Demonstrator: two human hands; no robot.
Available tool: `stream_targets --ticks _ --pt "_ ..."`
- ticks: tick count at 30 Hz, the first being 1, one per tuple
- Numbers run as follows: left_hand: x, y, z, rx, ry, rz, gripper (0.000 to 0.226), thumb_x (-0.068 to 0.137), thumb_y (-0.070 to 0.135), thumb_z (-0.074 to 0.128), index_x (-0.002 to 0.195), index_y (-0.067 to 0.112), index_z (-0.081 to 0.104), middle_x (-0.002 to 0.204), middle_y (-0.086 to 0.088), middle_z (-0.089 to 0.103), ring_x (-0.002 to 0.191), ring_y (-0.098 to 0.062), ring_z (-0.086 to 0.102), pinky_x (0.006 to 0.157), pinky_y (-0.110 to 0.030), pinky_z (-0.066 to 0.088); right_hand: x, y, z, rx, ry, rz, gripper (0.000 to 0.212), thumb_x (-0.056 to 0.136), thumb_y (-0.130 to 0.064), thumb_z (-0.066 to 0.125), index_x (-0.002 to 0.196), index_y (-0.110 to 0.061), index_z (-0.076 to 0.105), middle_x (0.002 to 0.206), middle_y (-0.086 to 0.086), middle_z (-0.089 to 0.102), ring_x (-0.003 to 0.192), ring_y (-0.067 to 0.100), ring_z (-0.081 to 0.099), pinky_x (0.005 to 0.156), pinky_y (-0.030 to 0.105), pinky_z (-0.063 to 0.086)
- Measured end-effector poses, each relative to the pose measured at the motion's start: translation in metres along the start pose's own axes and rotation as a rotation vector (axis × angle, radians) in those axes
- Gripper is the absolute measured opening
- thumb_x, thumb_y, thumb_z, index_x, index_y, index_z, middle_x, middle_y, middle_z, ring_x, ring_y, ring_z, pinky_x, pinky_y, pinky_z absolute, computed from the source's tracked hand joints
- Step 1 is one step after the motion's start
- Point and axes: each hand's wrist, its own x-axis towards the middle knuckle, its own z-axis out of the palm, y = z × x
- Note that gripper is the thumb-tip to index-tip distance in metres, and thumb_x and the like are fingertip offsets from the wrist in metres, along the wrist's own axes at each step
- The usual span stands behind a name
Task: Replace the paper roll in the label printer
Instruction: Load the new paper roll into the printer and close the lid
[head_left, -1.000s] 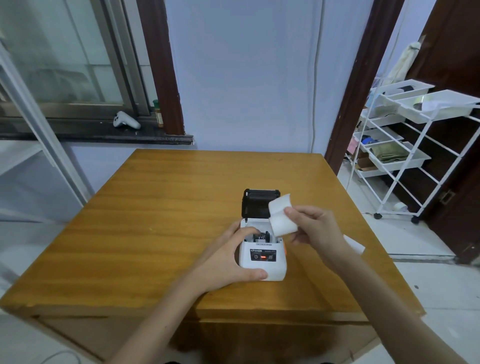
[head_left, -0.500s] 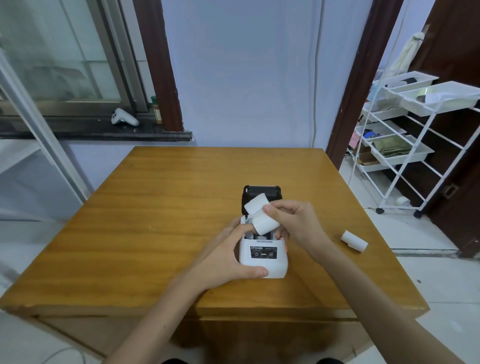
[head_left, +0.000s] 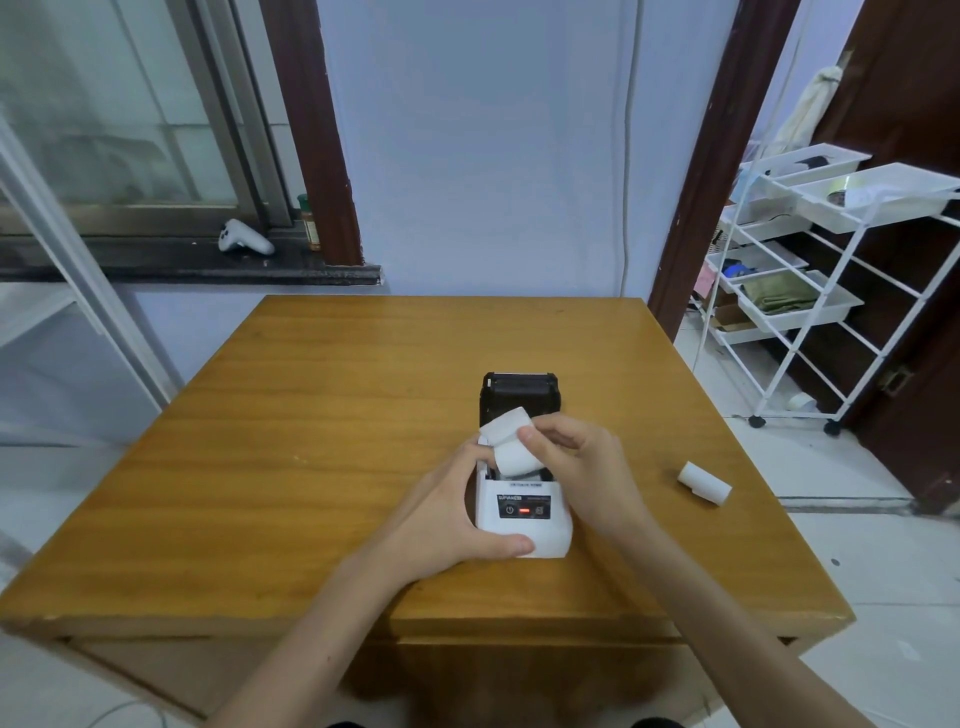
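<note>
Roll (head_left: 514, 457) of white paper, loose tail (head_left: 503, 426) curling up.

Left hand (head_left: 447, 514) cupped, thumb forward; right hand (head_left: 582, 467) fingers pinched.

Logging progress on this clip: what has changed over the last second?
The right hand has lowered its paper roll from above the printer into the open bay, loose end curling up. The left hand still steadies the printer, the lid stays open, and the spare roll lies on the table.
</note>
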Motion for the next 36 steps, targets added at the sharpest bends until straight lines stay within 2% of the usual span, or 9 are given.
stream_targets --ticks 7,10,14,18,22,27,31,34,36 --pt "-0.001 0.002 -0.001 0.03 -0.007 -0.044 0.07 0.06 0.058 0.085 0.107 0.046 0.035 0.119 0.026 0.048 0.098 0.002 0.054 0.069 -0.02 0.044 -0.005 0.009 0.009 -0.087 0.056 0.009 0.026 0.085 -0.053 0.054 0.085 -0.033 0.071 0.079 -0.007 0.074 0.08 0.011 0.068 0.085 0.052 0.049" --pt "-0.001 0.003 -0.002 0.05 -0.014 -0.049 0.074 0.062 0.057 0.085 0.113 0.044 0.033 0.121 0.031 0.04 0.1 0.004 0.05 0.071 -0.017 0.042 -0.006 0.01 0.009 -0.253 0.101 0.053 0.019 0.087 -0.048 0.058 0.068 -0.044 0.062 0.075 -0.026 0.064 0.101 0.006 0.057 0.103 0.044 0.028" --pt "-0.003 0.005 -0.002 0.056 -0.018 -0.036 0.074 0.065 0.051 0.087 0.114 0.042 0.032 0.121 0.037 0.031 0.103 0.01 0.045 0.07 -0.01 0.037 -0.004 0.011 0.007 -0.271 0.067 0.076 0.028 0.086 -0.047 0.06 0.058 -0.047 0.058 0.076 -0.042 0.059 0.1 0.005 0.055 0.099 0.045 0.028" --pt "-0.001 0.004 -0.001 0.041 -0.024 -0.029 0.071 0.061 0.058 0.084 0.108 0.05 0.031 0.13 0.028 0.039 0.106 0.006 0.049 0.075 -0.016 0.043 0.001 0.012 0.001 -0.18 -0.018 0.119 0.023 0.084 -0.045 0.064 0.061 -0.045 0.066 0.075 -0.03 0.065 0.089 0.002 0.059 0.089 0.04 0.037" --pt "-0.001 0.003 -0.001 0.041 -0.028 -0.027 0.074 0.055 0.068 0.077 0.109 0.053 0.03 0.139 0.026 0.035 0.112 0.004 0.048 0.08 -0.019 0.045 0.0 0.008 -0.017 0.167 -0.132 0.159 0.017 0.088 -0.019 0.066 0.078 -0.009 0.076 0.079 0.016 0.071 0.067 0.024 0.06 0.058 0.028 0.05" --pt "-0.001 0.001 0.0 0.04 -0.021 -0.011 0.073 0.056 0.067 0.078 0.11 0.053 0.03 0.139 0.028 0.035 0.113 0.004 0.047 0.084 -0.021 0.047 -0.003 0.01 -0.024 0.243 -0.14 0.172 0.015 0.086 -0.008 0.067 0.093 0.005 0.072 0.091 0.022 0.074 0.082 0.05 0.062 0.071 0.041 0.053" --pt "-0.001 0.001 0.001 0.055 -0.02 -0.01 0.075 0.056 0.067 0.077 0.111 0.048 0.03 0.142 0.025 0.034 0.114 0.001 0.047 0.085 -0.022 0.048 -0.01 0.008 -0.02 0.238 -0.149 0.179 0.015 0.087 -0.005 0.065 0.099 0.0 0.074 0.1 0.002 0.077 0.089 0.019 0.072 0.071 0.02 0.056" --pt "-0.002 0.002 0.0 0.063 -0.02 -0.02 0.077 0.058 0.064 0.078 0.116 0.045 0.03 0.14 0.028 0.031 0.113 0.002 0.046 0.082 -0.017 0.043 -0.015 0.009 -0.02 0.217 -0.188 0.174 0.017 0.088 -0.008 0.064 0.1 -0.007 0.076 0.116 -0.006 0.07 0.103 -0.016 0.059 0.076 0.005 0.047" --pt "-0.002 0.002 0.0 0.066 -0.021 -0.019 0.076 0.059 0.063 0.079 0.115 0.046 0.03 0.14 0.029 0.031 0.112 0.005 0.045 0.08 -0.017 0.043 -0.017 0.011 -0.022 0.178 -0.21 0.161 0.017 0.089 -0.015 0.064 0.1 -0.015 0.078 0.121 -0.011 0.068 0.117 -0.018 0.047 0.091 0.007 0.038"
